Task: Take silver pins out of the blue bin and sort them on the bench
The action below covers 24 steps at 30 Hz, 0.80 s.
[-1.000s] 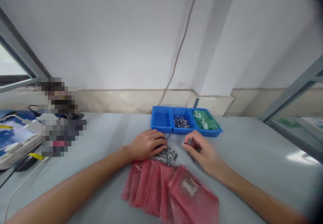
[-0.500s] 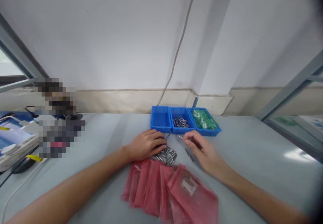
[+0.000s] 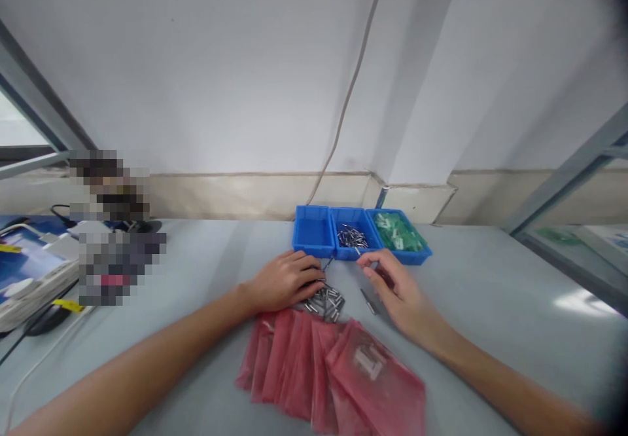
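Observation:
My left hand [image 3: 284,281] lies palm down at the left side of a pile of small metal pins [image 3: 328,302], its fingers loosely bent over the edge of the pile. My right hand [image 3: 392,285] pinches a thin metal pin [image 3: 358,251] between thumb and fingertips, just in front of the middle blue bin [image 3: 344,254]. More pins [image 3: 351,236] lie in that bin. A single dark metal piece [image 3: 367,302] rests on the table below my right hand. Overlapping red plastic bags [image 3: 294,370] are fanned out nearest me, the rightmost holding small pale pieces [image 3: 369,359].
An empty blue bin [image 3: 314,230] stands left of the middle one. To the right, another bin holds green bags [image 3: 398,232] with pale pieces. A power strip [image 3: 34,295] and cables lie at far left, beside a blurred patch. A wall closes off the back.
The pin in my right fingertips has swung from pointing left to pointing up and left, and the fingertips rose slightly. My left hand stays on the pile.

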Available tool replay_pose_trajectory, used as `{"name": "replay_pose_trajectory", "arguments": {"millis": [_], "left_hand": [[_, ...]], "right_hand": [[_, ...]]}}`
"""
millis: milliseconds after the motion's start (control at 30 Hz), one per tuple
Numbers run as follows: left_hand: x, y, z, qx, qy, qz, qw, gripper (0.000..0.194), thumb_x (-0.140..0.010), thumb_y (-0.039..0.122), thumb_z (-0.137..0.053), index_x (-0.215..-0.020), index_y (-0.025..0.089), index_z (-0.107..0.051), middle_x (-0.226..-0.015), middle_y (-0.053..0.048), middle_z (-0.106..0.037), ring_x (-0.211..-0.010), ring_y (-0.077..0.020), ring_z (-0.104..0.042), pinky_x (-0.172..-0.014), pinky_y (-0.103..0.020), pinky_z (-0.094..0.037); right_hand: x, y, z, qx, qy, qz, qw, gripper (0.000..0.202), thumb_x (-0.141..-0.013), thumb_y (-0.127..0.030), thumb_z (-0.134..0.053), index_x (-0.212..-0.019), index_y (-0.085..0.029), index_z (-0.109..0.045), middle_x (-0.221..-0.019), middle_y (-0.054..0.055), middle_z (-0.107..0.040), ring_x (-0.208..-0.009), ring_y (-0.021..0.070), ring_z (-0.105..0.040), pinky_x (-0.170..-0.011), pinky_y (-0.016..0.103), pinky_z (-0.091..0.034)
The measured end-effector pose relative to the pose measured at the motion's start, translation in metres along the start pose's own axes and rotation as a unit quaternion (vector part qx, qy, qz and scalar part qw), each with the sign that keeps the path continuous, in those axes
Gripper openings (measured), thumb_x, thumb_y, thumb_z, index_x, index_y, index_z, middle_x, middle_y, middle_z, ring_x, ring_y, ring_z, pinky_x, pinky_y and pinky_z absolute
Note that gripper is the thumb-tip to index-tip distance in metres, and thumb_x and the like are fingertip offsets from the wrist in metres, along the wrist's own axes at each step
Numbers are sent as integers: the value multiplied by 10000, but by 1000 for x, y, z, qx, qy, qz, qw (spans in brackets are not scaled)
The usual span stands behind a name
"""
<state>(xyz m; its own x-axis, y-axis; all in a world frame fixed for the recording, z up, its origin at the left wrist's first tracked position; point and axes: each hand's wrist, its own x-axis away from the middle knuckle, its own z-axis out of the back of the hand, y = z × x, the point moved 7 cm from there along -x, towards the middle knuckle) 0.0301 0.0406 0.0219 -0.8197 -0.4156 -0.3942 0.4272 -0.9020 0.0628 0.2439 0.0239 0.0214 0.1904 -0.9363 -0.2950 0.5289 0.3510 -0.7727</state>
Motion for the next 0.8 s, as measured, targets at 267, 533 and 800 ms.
{"name": "replay_pose_trajectory", "arguments": {"millis": [267,533,800], "left_hand": [[0,1,1,-2,0,0,1000,309,-1133,368,-478,-1204,184,-716,-1209,-89,-711,-1064,-213,-671,-964,-359,-518],[0,0,0,-3,5,0,1000,320,-1133,377,-473,-1210,188,-720,-1208,-90,-710,-1061,-212,-674,-965,-365,-524],[0,0,1,-4,8,-2,1000,312,-1131,371,-478,-1200,187,-721,-1194,-87,-710,-1048,-211,-675,-951,-363,-527]], "right_hand": [[1,-1,-2,-18,0,-4,1000,275,-1094,-441,-510,-1326,-308,-575,-1314,77,-616,-866,217,-620,-779,381,-548],[1,-1,-4,-17,-15,5,1000,323,-1094,-427,-510,-1403,-353,-568,-1381,77,-579,-846,209,-644,-757,398,-570],[1,-2,0,-12,6,5,1000,362,-1096,-429,-504,-1449,-356,-533,-1462,92,-544,-869,213,-654,-791,423,-587]]}}
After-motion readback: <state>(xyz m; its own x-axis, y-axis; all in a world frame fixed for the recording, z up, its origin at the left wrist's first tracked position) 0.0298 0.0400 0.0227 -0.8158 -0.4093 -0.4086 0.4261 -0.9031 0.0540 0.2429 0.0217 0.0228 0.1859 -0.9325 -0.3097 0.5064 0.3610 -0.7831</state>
